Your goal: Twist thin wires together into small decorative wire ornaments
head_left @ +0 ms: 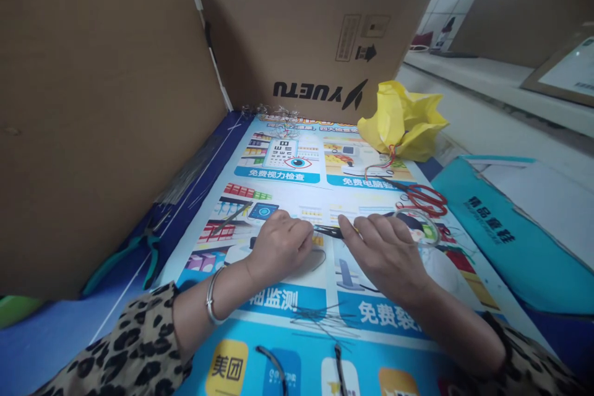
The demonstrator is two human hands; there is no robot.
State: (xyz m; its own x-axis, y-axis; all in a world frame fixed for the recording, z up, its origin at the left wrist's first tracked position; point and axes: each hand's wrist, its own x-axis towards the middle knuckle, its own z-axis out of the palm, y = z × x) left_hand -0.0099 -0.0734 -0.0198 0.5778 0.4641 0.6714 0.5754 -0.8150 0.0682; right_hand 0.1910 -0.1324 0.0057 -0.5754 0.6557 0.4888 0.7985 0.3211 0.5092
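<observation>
My left hand [283,244] is closed, with the thumb and fingers pinched together. A thin wire [320,263] curves out below it, and what lies inside the pinch is mostly hidden. My right hand [385,253] is wrapped around pliers with slim black jaws [329,231]; its palm covers their handles. The jaw tips point left and reach close to my left fingertips. Just below both hands, a loose pile of thin dark wires [322,318] lies on the printed sheet [325,198].
Teal-handled pliers [151,253] lie left, near a bundle of wires [185,179]. Red-handled scissors [424,199], a pale ring [434,229], yellow crumpled paper [403,117] and a teal box [505,229] are right. Cardboard [297,25] walls the back and left. Two black strips [340,365] lie in front.
</observation>
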